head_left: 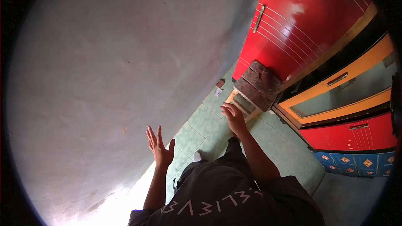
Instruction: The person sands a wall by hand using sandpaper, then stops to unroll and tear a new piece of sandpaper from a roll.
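My left hand (160,146) is raised before the grey wall, with its fingers stretched and spread and the thumb apart. It holds nothing. Farther to the right, my right hand (233,118) hangs in the air with its fingers loosely extended, and I see nothing in it. Just beyond that hand is a small worn wooden stool (257,84) with a dark slatted top. From this angle the right hand overlaps the pale wooden frame below the slats; no contact is visible.
The grey wall (104,67) fills the left side. A red cabinet door (289,29) and an orange-framed glass panel (335,94) stand at right, above blue patterned tiles (356,163). Green floor tiles (203,121) lie below; a small brown object (220,83) rests by the wall.
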`<action>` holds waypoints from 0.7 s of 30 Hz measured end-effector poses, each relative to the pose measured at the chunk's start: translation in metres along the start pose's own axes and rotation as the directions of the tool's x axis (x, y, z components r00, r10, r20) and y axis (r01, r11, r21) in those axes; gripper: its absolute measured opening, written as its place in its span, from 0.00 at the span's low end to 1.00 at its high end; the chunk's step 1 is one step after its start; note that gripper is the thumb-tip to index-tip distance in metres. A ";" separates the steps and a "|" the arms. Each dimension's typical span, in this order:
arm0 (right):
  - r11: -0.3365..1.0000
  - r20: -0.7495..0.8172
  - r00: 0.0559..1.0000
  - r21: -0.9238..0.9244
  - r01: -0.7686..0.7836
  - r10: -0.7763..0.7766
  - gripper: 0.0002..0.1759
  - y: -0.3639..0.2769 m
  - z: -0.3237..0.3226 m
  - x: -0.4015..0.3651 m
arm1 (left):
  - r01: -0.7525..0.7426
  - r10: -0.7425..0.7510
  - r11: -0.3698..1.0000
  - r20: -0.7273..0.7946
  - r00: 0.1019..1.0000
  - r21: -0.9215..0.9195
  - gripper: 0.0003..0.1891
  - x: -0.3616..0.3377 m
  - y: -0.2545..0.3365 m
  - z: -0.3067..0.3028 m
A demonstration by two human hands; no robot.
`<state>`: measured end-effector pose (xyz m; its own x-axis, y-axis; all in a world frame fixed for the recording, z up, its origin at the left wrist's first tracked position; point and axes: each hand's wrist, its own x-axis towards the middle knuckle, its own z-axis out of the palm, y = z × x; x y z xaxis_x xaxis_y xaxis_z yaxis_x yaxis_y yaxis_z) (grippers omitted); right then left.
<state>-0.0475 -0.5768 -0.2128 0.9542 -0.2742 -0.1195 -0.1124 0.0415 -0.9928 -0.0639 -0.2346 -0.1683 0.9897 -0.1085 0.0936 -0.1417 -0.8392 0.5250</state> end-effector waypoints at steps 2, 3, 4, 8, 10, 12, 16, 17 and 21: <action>1.000 -0.022 1.000 0.018 -0.008 0.008 0.22 0.017 -0.036 0.020 | -0.024 0.024 1.000 0.011 1.000 -0.018 0.44 0.018 0.020 0.020; 1.000 -0.031 0.999 0.027 -0.013 0.014 0.22 0.026 -0.055 0.030 | -0.033 0.033 0.999 0.017 0.999 -0.027 0.44 0.026 0.031 0.031; 1.000 -0.057 0.998 0.011 0.008 -0.008 0.22 0.038 -0.077 0.041 | 0.001 0.001 0.999 0.038 0.999 -0.048 0.43 0.033 0.044 0.042; 0.991 -0.225 0.974 -0.122 -0.063 0.034 0.20 0.086 -0.191 0.100 | 0.023 -0.010 0.993 0.111 0.994 -0.116 0.42 0.063 0.116 0.115; 0.951 -0.313 0.950 -0.299 -0.083 -0.015 0.20 0.101 -0.231 0.130 | -0.007 0.023 0.995 0.157 0.987 -0.103 0.42 0.077 0.157 0.134; 0.890 -0.427 0.904 -0.409 -0.201 0.007 0.21 0.130 -0.266 0.157 | -0.039 0.054 0.996 0.206 0.977 -0.078 0.41 0.082 0.185 0.143; 0.589 -0.485 0.872 -0.723 -0.363 -0.058 0.34 0.142 -0.297 0.195 | -0.006 0.024 0.998 0.258 0.966 -0.070 0.40 0.080 0.202 0.160; 0.541 -0.501 0.862 -0.747 -0.386 -0.076 0.37 0.145 -0.296 0.200 | 0.015 0.009 0.996 0.263 0.965 -0.088 0.39 0.076 0.201 0.161; 0.442 -0.511 0.859 -0.778 -0.447 -0.029 0.47 0.156 -0.299 0.218 | 0.117 -0.097 0.992 0.289 0.952 -0.055 0.38 0.063 0.194 0.161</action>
<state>0.0600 -0.9170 -0.3964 0.6818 -0.7274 -0.0780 -0.6918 -0.6064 -0.3920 -0.0256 -0.4905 -0.1969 0.9625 -0.1763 -0.2062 -0.0257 -0.8158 0.5778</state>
